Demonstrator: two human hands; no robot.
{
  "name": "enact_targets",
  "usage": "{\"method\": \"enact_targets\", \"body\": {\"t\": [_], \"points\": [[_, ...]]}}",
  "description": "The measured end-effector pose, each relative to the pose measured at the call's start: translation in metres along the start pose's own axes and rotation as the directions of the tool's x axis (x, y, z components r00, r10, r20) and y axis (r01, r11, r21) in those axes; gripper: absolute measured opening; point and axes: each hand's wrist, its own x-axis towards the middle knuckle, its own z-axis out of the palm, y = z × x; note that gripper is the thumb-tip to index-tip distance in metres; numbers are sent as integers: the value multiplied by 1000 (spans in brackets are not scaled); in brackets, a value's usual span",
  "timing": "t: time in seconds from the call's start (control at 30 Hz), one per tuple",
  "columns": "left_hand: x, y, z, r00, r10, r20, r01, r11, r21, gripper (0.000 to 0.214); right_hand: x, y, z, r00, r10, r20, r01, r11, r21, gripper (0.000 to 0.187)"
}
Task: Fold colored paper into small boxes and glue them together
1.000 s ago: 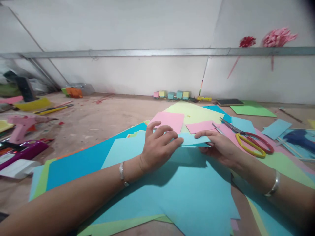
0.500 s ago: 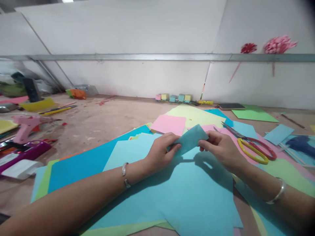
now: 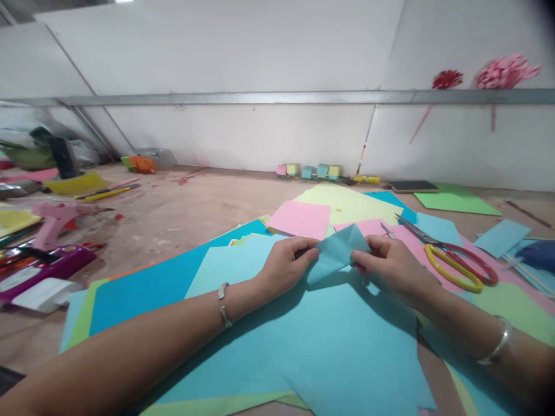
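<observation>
Yellow-handled scissors point(image 3: 427, 244); pink sheet point(image 3: 299, 219); pink glue gun point(image 3: 60, 211)

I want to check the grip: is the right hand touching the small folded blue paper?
Touching. In the head view, the right hand pinches the right side of the folded blue paper, with no gap; the left hand holds the other side.

Matt, smooth blue paper piece point(image 3: 336, 254) above matt paper sheets point(image 3: 347, 346); glossy plastic-handled metal scissors point(image 3: 451, 263) at right; rough, dusty table point(image 3: 182, 208).

On my feed the folded paper point(image 3: 336, 254) is pale blue, the big sheet point(image 3: 347, 346) cyan, the square sheet point(image 3: 299, 219) pink (scissors point(image 3: 429, 247): one yellow handle, one red).
</observation>
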Motion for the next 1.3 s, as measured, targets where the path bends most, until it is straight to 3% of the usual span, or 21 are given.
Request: {"method": "enact_targets", "body": {"t": [0.07,0.2,0.3,0.57,0.83,0.97,1.17,1.3], "points": [[0,-1,0,1000,-11,16,11,1000,19,23,1,1,-1,1000,-23,16,23,1000,5,30],[-1,1,0,993,-13,114,9,999,34,22,2,1,-4,987,-143,-68,141,990,-26,35],[-2,3,1,983,10,184,-13,1000,19,21,1,0,-4,985,-157,-78,149,984,-94,31],[1,-1,1,994,-16,107,5,994,105,17,0,5,0,982,-181,-57,162,955,-248,24],[-1,2,3,989,-80,126,47,967,250,11,4,18,1,944,-311,116,323,783,-531,20],[-2,2,3,987,-13,163,-48,929,367,9,3,25,5,909,-386,159,393,659,-641,20],[-3,-2,2,977,42,211,-139,873,467,18,3,32,8,903,-397,167,382,560,-735,18],[-2,-3,0,976,45,213,-145,865,480,19,4,32,9,921,-358,153,341,553,-760,17]]}}
